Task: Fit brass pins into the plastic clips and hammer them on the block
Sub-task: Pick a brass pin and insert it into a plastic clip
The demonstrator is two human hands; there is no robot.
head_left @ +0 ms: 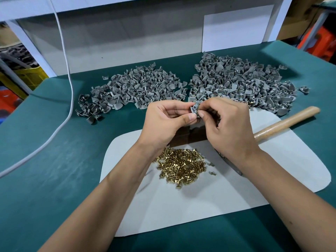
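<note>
Brass pins (181, 165) heaped; hammer (285, 120) handle points far-right.

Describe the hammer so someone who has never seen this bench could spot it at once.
Start at the white sheet lying on the green table. Along its right side, just beyond the right hand, lies the hammer, its head mostly hidden under that wrist. Its long pale wooden handle, angled up to the right, is the only wooden thing among grey clips and brass pins.
</note>
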